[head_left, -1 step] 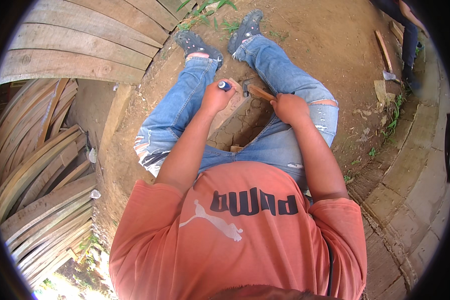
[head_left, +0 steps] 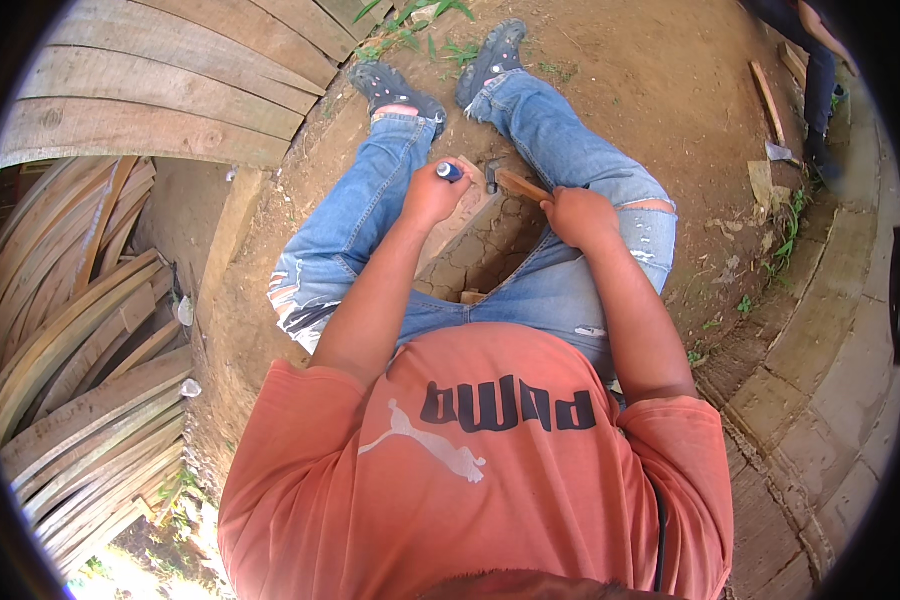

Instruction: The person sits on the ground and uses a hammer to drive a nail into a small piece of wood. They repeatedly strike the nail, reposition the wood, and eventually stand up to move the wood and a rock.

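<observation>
My left hand (head_left: 430,196) is closed around a tool with a dark blue handle (head_left: 449,172), whose pale butt end points up. Its lower part is hidden by the hand, so I cannot tell which kind of tool it is. Beneath that hand a light wooden board (head_left: 462,220) lies on the ground between my legs. In my right hand (head_left: 582,217) is a hammer (head_left: 520,186), gripped by its wooden handle. The dark metal hammer head sits just right of the blue handle, with a small space between them.
My legs in jeans (head_left: 370,190) flank the board. Stacked planks (head_left: 80,330) lie at the left, below a plank wall (head_left: 170,90). Another person's leg (head_left: 820,90) shows at the far right, near a wooden strip (head_left: 767,100) and a paved edge (head_left: 820,330).
</observation>
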### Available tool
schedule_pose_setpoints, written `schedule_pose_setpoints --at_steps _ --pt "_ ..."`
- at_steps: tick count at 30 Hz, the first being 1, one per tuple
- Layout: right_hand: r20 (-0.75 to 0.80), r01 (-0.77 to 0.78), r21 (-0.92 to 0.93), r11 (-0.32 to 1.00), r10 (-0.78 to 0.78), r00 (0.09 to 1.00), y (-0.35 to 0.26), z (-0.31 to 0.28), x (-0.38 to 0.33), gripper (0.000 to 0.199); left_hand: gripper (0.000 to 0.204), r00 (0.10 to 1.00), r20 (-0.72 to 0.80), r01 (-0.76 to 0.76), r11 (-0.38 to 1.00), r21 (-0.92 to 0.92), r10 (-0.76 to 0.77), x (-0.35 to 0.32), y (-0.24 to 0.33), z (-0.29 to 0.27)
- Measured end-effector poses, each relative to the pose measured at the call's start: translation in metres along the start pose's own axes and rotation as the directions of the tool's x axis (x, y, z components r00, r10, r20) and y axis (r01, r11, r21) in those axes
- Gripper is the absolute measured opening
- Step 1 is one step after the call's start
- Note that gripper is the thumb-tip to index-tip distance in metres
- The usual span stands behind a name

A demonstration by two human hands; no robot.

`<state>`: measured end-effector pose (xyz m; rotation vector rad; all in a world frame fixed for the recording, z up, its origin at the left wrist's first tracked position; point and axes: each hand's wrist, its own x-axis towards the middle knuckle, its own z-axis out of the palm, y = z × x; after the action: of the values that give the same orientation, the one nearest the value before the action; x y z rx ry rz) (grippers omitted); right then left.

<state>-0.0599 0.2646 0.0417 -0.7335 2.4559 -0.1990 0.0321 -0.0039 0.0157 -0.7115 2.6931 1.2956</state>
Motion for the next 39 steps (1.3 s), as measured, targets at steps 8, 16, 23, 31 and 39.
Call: schedule_pose_setpoints --at_steps 8,16,23,31,39 --pt "0.018 -0.003 -0.001 1.0 0.003 1.0 -0.001 -0.002 0.0 0.042 0.019 1.0 0.008 0.001 1.0 -0.029 -0.001 -0.002 0.0 -0.002" --pt "-0.133 0.025 0.074 0.997 -0.015 0.991 -0.004 -0.013 -0.012 0.039 0.021 1.0 -0.028 -0.012 0.998 0.054 0.013 -0.005 0.004 0.001" --pt "-0.539 0.296 0.372 0.88 -0.054 0.84 -0.009 -0.026 -0.073 0.027 0.035 0.998 -0.016 -0.061 0.987 0.15 0.064 -0.002 -0.007 0.012" --pt "-0.578 0.24 0.131 0.962 -0.122 0.807 -0.017 -0.029 -0.103 0.025 0.036 0.991 -0.07 -0.094 0.969 0.23 0.112 -0.006 0.009 0.015" --pt "-0.539 0.182 0.085 0.98 -0.108 0.835 -0.019 -0.033 -0.093 0.02 0.033 0.99 -0.038 -0.123 0.972 0.198 0.133 -0.002 0.004 0.012"
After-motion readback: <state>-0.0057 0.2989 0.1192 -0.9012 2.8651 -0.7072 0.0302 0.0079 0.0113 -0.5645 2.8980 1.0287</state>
